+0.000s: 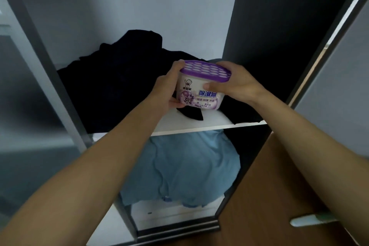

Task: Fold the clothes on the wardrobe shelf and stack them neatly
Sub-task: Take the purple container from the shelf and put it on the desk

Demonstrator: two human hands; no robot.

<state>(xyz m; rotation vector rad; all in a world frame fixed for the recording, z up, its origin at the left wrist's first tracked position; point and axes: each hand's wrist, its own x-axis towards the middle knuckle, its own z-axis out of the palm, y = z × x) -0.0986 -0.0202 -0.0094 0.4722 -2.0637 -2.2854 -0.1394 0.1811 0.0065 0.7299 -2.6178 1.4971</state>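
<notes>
Holding one tub (203,86) between them, two hands are raised over the white shelf (211,124): the left hand (169,90) curls round the tub's left side with a fingertip on the lid rim, and the right hand (233,82) closes over its right side, thumb pressed on the label and fingers over the purple lid (205,70). The tub is tilted slightly, lid up and leaning toward the far side, its printed label facing near. One heap of dark clothes (123,86) lies unfolded on the shelf; how many garments it holds cannot be told. Its long axis runs left to right, from the left frame across behind the tub to the dark panel (279,36) on the right, with its highest bunch at the far left and a flat corner hanging near the shelf's right front edge. A small dark flap pokes out beneath the tub. The tub and both hands sit in front of the middle of the heap. Below the shelf, one blue cloth (185,168) is bundled over a white drawer (175,213). A brown door (269,195) with a pale handle (311,220) stands near right.
</notes>
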